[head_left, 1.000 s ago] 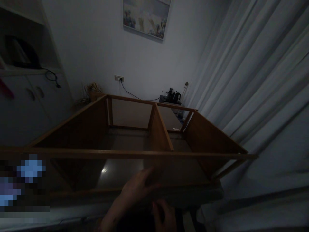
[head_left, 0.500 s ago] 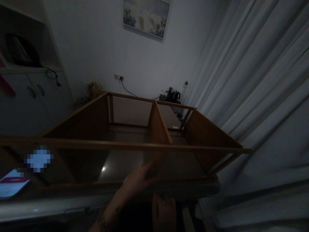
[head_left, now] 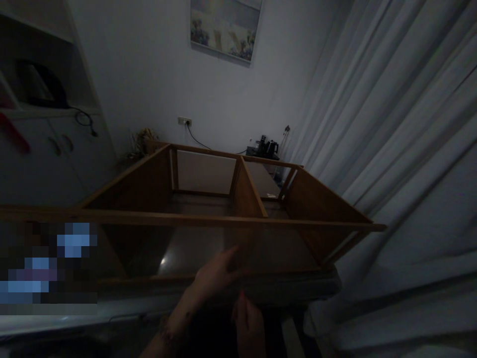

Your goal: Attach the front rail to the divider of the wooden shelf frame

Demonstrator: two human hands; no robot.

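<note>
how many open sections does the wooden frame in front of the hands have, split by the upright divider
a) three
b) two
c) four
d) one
b: one upright divider runs front to back through the wooden frame, leaving a wider section on one side and a narrower one by the curtain.

A wooden frame (head_left: 238, 219) is lying at the centre, its divider (head_left: 248, 191) running toward twelve o'clock. At six o'clock, the left hand (head_left: 214, 273) is resting on its near edge, the right hand (head_left: 248, 325) sitting just below. Curtains (head_left: 391, 124) are hanging at three o'clock.
</note>
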